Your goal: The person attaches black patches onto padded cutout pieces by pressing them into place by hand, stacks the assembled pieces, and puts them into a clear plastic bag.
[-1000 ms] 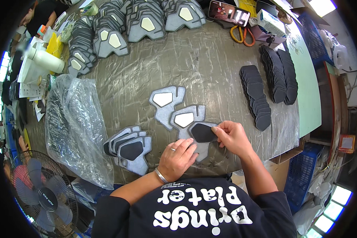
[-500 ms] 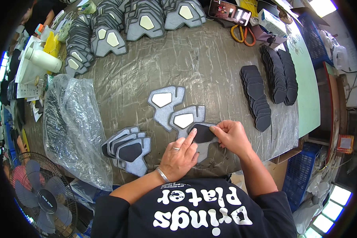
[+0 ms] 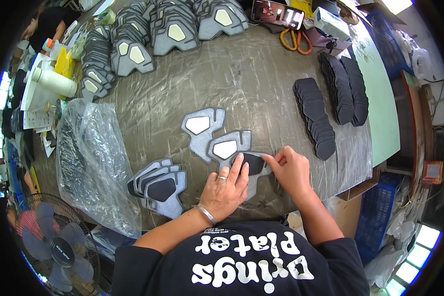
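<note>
A black pad (image 3: 253, 164) with clipped corners lies on a grey cut-out piece (image 3: 252, 188) in front of me. My left hand (image 3: 225, 189) has its index and middle fingers stretched out, pressing on the pad's left part. At the pad's right edge my right hand (image 3: 292, 170) pinches the corner between thumb and forefinger. Just beyond, a grey piece with a white patch (image 3: 225, 149) partly overlaps the one under my hands, and a similar piece (image 3: 198, 125) lies farther left. Beside my left forearm, several grey pieces with black pads (image 3: 161, 189) overlap in a fanned pile.
Stacks of black pads (image 3: 314, 118) stand at the right. Rows of grey pieces (image 3: 176, 32) line the far edge, near orange-handled scissors (image 3: 296, 41) and a phone (image 3: 277, 14). Clear plastic sheeting (image 3: 91, 163), a white bottle (image 3: 54, 82) and a fan (image 3: 59, 246) are at left.
My left fingers have spread into two outstretched fingers on the black pad and shifted slightly. My right hand keeps its pinch at the pad's edge. The whole view has shifted a little.
</note>
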`<move>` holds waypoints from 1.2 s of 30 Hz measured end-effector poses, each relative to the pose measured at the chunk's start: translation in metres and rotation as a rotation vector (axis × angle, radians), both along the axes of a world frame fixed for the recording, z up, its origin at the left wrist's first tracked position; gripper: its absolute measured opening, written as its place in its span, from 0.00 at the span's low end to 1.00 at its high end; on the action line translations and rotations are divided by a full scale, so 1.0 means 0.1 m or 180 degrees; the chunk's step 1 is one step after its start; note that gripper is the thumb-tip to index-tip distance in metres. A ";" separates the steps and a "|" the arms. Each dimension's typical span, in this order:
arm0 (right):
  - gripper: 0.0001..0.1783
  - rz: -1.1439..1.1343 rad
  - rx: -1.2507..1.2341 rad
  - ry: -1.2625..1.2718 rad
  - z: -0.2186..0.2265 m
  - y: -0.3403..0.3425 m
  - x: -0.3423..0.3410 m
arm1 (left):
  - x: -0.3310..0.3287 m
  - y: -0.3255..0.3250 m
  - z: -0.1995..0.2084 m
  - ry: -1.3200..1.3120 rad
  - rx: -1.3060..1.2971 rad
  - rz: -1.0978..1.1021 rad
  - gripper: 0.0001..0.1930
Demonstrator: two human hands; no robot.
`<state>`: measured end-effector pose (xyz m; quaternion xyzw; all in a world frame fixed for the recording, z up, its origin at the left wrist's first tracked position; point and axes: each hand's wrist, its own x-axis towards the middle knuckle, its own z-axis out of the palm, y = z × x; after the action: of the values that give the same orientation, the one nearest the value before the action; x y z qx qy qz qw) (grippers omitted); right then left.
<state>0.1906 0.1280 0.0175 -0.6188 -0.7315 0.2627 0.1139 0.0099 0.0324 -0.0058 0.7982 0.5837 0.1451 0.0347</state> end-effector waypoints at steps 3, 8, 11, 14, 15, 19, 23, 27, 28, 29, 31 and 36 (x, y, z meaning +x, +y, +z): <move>0.12 0.0823 0.1344 0.0569 0.00 -0.16 -0.04 | 0.02 -0.01 -0.03 0.0060 0.0041 0.0072 0.26; 0.38 0.1991 0.0617 -0.0132 -0.10 -0.44 0.05 | -0.04 -0.06 -0.01 -0.0186 -0.0095 0.0005 0.28; 0.43 0.2229 0.0511 -0.0295 -0.12 -0.40 0.14 | -0.13 -0.12 0.05 -0.0132 -0.0127 -0.0084 0.31; 0.43 0.2397 0.0575 -0.0352 -0.11 -0.39 0.22 | -0.17 -0.18 0.10 0.0013 -0.0201 -0.0152 0.31; 0.42 0.2428 0.0585 -0.0468 -0.11 -0.40 0.24 | -0.16 -0.18 0.10 0.0023 -0.0218 -0.0138 0.31; 0.36 0.2327 0.0784 -0.0541 -0.07 -0.45 0.23 | -0.12 -0.15 0.14 0.0264 -0.0127 -0.0172 0.30; 0.33 0.2206 0.1066 -0.0558 -0.04 -0.45 0.15 | -0.10 -0.15 0.14 0.0397 -0.0075 -0.0186 0.29; 0.31 0.2197 0.1210 -0.0495 -0.14 -0.42 0.17 | -0.09 -0.15 0.12 0.0408 0.0000 -0.0138 0.29; 0.30 0.2165 0.1256 -0.0298 -0.17 -0.43 0.16 | -0.10 -0.16 0.10 0.0291 -0.0009 -0.0155 0.29; 0.28 0.2134 0.1286 -0.0106 -0.18 -0.45 0.17 | -0.09 -0.18 0.08 0.0164 -0.0029 -0.0174 0.29; 0.28 0.2066 0.1236 -0.0191 -0.14 -0.49 0.13 | -0.10 -0.18 0.08 0.0122 -0.0003 -0.0165 0.28; 0.22 0.1761 0.1204 -0.0143 -0.11 -0.51 0.02 | -0.07 -0.16 0.07 -0.0034 0.0122 -0.0071 0.28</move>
<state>0.1929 0.0771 0.0063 -0.3703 -0.9099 0.1295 0.1350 0.0027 0.0168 0.0014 0.8044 0.5716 0.1602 0.0242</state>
